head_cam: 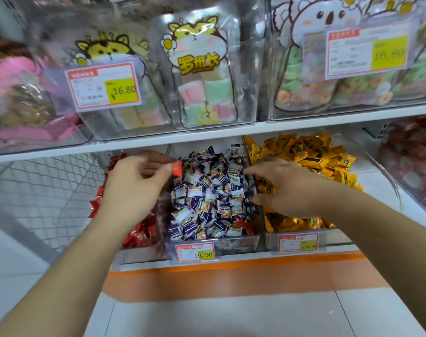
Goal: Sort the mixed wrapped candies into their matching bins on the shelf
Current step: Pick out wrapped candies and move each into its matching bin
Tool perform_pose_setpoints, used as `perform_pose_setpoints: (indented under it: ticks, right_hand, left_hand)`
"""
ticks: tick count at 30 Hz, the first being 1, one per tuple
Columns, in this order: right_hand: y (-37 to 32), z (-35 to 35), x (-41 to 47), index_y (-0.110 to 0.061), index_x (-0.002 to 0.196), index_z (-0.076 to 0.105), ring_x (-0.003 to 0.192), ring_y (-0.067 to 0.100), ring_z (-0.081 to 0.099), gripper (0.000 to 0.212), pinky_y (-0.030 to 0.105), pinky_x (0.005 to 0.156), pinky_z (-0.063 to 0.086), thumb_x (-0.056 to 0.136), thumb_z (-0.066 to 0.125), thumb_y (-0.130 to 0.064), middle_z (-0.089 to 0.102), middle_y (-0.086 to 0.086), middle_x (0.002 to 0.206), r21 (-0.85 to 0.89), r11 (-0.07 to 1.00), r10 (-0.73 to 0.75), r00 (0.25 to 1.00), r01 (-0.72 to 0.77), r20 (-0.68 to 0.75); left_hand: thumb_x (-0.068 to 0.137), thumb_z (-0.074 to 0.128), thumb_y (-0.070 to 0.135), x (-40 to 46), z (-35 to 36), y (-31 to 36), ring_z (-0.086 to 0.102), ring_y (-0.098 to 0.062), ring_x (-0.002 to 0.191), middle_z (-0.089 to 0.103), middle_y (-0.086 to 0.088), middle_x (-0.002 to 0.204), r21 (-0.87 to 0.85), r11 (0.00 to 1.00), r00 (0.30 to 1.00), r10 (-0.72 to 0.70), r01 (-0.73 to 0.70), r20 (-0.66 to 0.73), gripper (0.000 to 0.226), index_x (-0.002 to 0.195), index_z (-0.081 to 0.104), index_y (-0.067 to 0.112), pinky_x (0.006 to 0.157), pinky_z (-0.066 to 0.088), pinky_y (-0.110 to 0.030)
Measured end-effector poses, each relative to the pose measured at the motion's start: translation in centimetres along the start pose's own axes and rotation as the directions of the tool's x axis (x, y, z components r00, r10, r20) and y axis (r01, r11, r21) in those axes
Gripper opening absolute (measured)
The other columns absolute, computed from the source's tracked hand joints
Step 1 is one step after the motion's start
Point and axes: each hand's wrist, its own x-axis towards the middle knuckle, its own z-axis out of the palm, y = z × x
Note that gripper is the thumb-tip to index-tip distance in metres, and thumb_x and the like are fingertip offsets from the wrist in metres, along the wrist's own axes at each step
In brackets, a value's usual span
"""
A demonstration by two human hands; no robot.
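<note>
Left hand [134, 183] pinches red foil-wrapped candy [177, 169] left of clear plastic purple-candy bin [241, 242]; right hand [287, 188] loose-fingered, empty above it. Risk: light pinch slips, candy drops back.

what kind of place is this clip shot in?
Most likely a shop's bulk candy aisle. Clear bins on a white shelf hold loose wrapped sweets, such as the purple-and-white candy bin. Printed price tags are clipped on, like the 19.90 tag. Bagged marshmallows stand on the shelf above.
</note>
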Motion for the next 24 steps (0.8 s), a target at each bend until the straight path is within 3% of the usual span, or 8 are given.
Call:
perform_pose_setpoints:
  ticks: [1,3,6,8,11,14,19,24]
  right_hand:
    - [0.0,0.1,0.1,-0.049,0.158,0.023,0.158,0.02,-0.001,0.066,0.046,0.126,0.011,0.102,0.059,-0.045,0.013,-0.009,0.171,0.002,1.0,0.004,1.0,-0.004,-0.002]
    - [0.1,0.3,0.1,-0.05,0.158,0.023,0.158,0.022,0.0,0.067,0.048,0.125,0.012,0.102,0.059,-0.046,0.014,-0.008,0.171,0.005,1.0,0.011,1.0,-0.011,-0.009]
    - [0.1,0.3,0.2,-0.05,0.157,0.024,0.158,0.022,0.001,0.067,0.048,0.125,0.012,0.101,0.06,-0.045,0.015,-0.008,0.17,0.005,1.0,0.01,1.0,-0.01,-0.014]
    - [0.1,0.3,0.2,-0.049,0.157,0.025,0.158,0.022,0.002,0.067,0.048,0.125,0.013,0.101,0.06,-0.045,0.015,-0.007,0.17,0.006,1.0,0.015,1.0,-0.015,-0.012]
    - [0.1,0.3,0.4,-0.049,0.157,0.025,0.158,0.024,0.002,0.067,0.049,0.125,0.014,0.101,0.061,-0.045,0.014,-0.006,0.171,0.006,1.0,0.026,1.0,-0.026,-0.007]
    - [0.0,0.3,0.5,-0.05,0.158,0.024,0.158,0.025,0.001,0.068,0.05,0.125,0.014,0.1,0.061,-0.045,0.011,-0.005,0.171,0.007,0.999,0.045,0.999,-0.045,-0.01]
    - [0.0,0.2,0.2,-0.045,0.16,0.023,0.158,0.02,-0.003,0.067,0.045,0.126,0.01,0.103,0.058,-0.043,0.011,-0.007,0.172,-0.005,1.0,0.026,1.0,-0.026,-0.004]
    - [0.0,0.1,-0.1,-0.042,0.161,0.021,0.158,0.018,0.0,0.067,0.042,0.126,0.009,0.104,0.057,-0.042,0.013,-0.007,0.171,-0.026,1.0,0.003,1.0,-0.003,-0.002]
  left_hand:
    - [0.092,0.075,0.023,0.4,-1.0,-0.3,0.073,-0.006,0.088,0.078,0.012,0.09,0.044,0.999,0.998,-0.026,0.029,-0.053,0.006,0.096,0.077,0.027,0.092,0.058,-0.036]
    - [0.089,0.067,0.032,0.6,-2.3,-1.0,0.074,-0.019,0.095,0.078,0.005,0.095,0.24,0.967,0.989,-0.059,0.09,-0.135,0.022,0.106,0.076,0.022,0.094,0.058,-0.043]
    - [0.089,0.065,0.024,-0.2,-2.1,-0.8,0.069,-0.037,0.094,0.075,-0.013,0.097,0.541,0.838,0.987,0.018,0.071,-0.157,0.024,0.11,0.074,0.015,0.086,0.057,-0.045]
    - [0.091,0.067,0.022,-0.9,-0.5,0.1,0.068,-0.028,0.091,0.071,-0.007,0.097,0.534,0.841,0.99,0.133,-0.084,-0.053,0.022,0.111,0.074,0.02,0.087,0.055,-0.04]
    - [0.094,0.07,0.021,-2.8,3.3,1.6,0.06,0.002,0.091,0.064,0.014,0.105,0.375,0.879,0.945,0.208,-0.294,0.253,0.022,0.113,0.072,0.033,0.091,0.05,-0.027]
    - [0.096,0.07,0.029,-4.0,7.7,1.8,0.061,-0.005,0.095,0.065,0.016,0.104,0.353,0.849,0.861,0.205,-0.393,0.465,0.015,0.111,0.073,0.032,0.09,0.054,-0.029]
    - [0.09,0.076,0.044,-3.5,11.8,1.8,0.066,-0.017,0.074,0.069,0.002,0.088,0.377,0.909,0.788,-0.1,-0.176,0.608,0.018,0.104,0.072,0.032,0.065,0.057,-0.035]
    - [0.075,0.087,0.044,-2.9,12.9,1.5,0.069,-0.022,0.082,0.07,0.001,0.093,0.48,0.863,0.782,-0.188,-0.158,0.595,0.035,0.103,0.07,0.029,0.076,0.062,-0.044]
